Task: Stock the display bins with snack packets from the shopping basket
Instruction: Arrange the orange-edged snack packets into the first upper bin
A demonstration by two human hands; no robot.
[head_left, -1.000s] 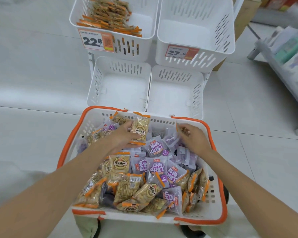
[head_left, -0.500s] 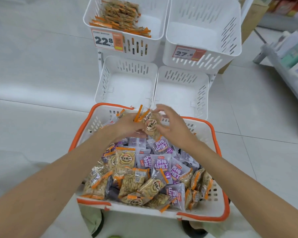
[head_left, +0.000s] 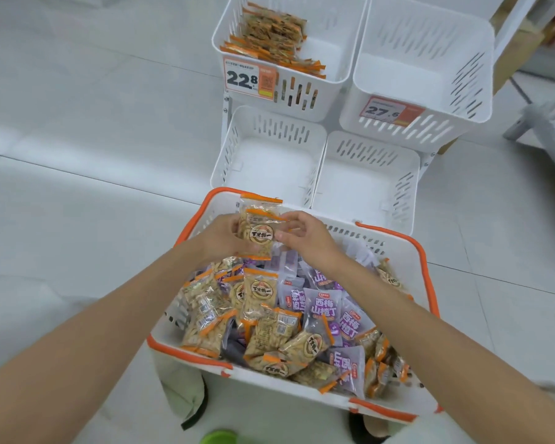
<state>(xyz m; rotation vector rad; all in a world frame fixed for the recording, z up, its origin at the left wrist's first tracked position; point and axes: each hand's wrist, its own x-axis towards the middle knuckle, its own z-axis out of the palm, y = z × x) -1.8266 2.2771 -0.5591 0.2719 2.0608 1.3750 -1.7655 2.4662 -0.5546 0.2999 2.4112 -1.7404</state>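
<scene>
A white shopping basket [head_left: 407, 261] with an orange rim stands in front of me, filled with orange-edged clear snack packets [head_left: 260, 299] and purple packets [head_left: 326, 310]. Over its far left corner my left hand [head_left: 220, 237] grips a small stack of orange-edged packets [head_left: 258, 229]. My right hand [head_left: 302, 235] pinches the right side of the same stack. Beyond the basket stand the white display bins: the upper left bin [head_left: 334, 46] holds several orange-edged packets [head_left: 269, 36], the upper right bin [head_left: 430, 59] holds none.
Two lower bins, the lower left bin [head_left: 269, 161] and the lower right bin [head_left: 369, 177], sit just past the basket, with nothing in them. Price tags read 22.8 [head_left: 249, 76] and 27.6 [head_left: 386, 110]. A shelf edge [head_left: 551, 123] shows at the right. Pale floor tiles lie all around.
Both hands have come together at the basket's far left corner. The right hand left the purple packets and now pinches the stack that the left hand lifted.
</scene>
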